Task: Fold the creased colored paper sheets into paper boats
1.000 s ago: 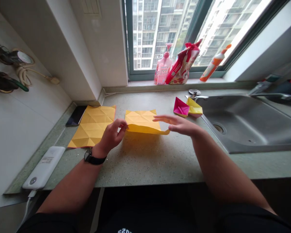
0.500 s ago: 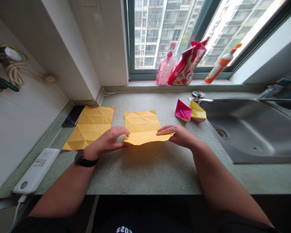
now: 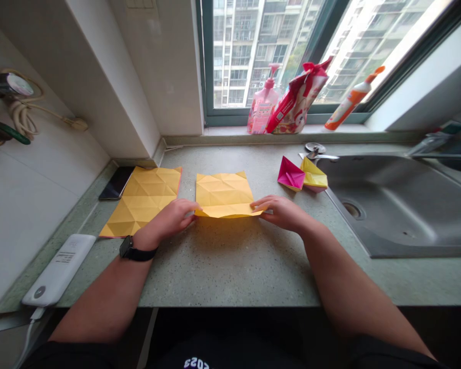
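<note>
A creased yellow sheet of origami paper (image 3: 225,189) lies on the counter in front of me, its near edge lifted and curving up. My left hand (image 3: 176,215) pinches the near left corner between thumb and fingers. At the near right corner, my right hand (image 3: 280,211) grips the same edge, with its fingers on top and the thumb below. To the left lies a stack of creased yellow paper (image 3: 146,197) with a thin red edge. Two folded paper pieces, one magenta (image 3: 291,174) and one yellow (image 3: 314,176), sit beside the sink.
A steel sink (image 3: 407,205) takes up the right. A dark phone (image 3: 116,183) lies partly under the paper stack, and a white power bank (image 3: 59,269) with a cable is at the left edge. A pump bottle (image 3: 262,107), red bag (image 3: 299,100) and orange bottle (image 3: 349,105) line the windowsill.
The near edge of the sheet has moved slightly away from me, and the raised flap looks narrower. Both hands have moved forward a little with it, still holding the corners.
</note>
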A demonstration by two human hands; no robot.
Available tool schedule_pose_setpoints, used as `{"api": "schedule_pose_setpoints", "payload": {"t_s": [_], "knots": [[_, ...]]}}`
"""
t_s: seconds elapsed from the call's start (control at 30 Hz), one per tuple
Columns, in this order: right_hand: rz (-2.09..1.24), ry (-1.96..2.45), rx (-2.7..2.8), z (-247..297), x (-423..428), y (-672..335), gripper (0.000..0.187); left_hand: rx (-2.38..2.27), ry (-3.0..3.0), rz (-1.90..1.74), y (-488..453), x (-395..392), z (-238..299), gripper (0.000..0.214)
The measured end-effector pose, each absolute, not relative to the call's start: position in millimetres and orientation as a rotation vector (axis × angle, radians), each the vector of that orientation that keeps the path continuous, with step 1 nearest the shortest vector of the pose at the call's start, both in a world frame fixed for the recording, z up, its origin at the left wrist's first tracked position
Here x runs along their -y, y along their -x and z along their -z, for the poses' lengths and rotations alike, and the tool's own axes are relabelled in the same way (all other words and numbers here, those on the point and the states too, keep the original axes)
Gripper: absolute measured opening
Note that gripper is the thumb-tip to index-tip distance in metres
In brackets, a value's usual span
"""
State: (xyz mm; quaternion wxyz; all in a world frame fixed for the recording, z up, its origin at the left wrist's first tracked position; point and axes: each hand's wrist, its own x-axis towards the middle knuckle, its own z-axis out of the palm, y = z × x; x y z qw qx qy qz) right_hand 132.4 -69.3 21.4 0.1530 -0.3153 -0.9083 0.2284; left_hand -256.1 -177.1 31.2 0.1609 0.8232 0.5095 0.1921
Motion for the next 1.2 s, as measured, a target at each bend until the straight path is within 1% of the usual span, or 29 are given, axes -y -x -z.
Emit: {"api": "schedule_pose_setpoints", "payload": {"t_s": [0.17, 0.3, 0.43, 0.53, 0.57, 0.63, 0.73, 0.83, 0.9, 1.07, 1.2], "knots": [[-0.792, 1.042, 2.590, -36, 76, -133, 0.019, -1.440, -2.214, -0.525, 252, 181, -43, 0.019], [-0.960, 1.228, 2.549, -45, 79, -132, 0.018, -1.534, -2.086, -0.516, 245, 185, -51, 0.018], [-1.071, 1.298, 2.431, -40, 79, -124, 0.016, -1.697, -1.936, -0.554, 237, 188, -50, 0.017], [-1.101, 1.282, 2.275, -29, 78, -118, 0.018, -1.829, -1.870, -0.633, 232, 188, -43, 0.013], [-1.095, 1.285, 2.224, -24, 77, -116, 0.019, -1.850, -1.867, -0.671, 232, 188, -40, 0.014], [-1.049, 1.305, 2.147, -17, 76, -114, 0.022, -1.856, -1.878, -0.758, 232, 187, -34, 0.024], [-0.924, 1.350, 2.111, -8, 75, -112, 0.038, -1.847, -1.904, -0.814, 233, 187, -27, 0.036], [-0.793, 1.403, 2.141, -5, 77, -109, 0.056, -1.859, -1.942, -0.766, 232, 186, -23, 0.038], [-0.736, 1.418, 2.174, -4, 79, -108, 0.063, -1.866, -1.978, -0.734, 230, 186, -22, 0.038], [-0.657, 1.420, 2.238, -6, 82, -105, 0.064, -1.963, -2.045, -0.663, 224, 188, -25, 0.036], [-0.593, 1.407, 2.291, -6, 83, -100, 0.060, -2.083, -2.118, -0.617, 220, 191, -28, 0.032]]}}
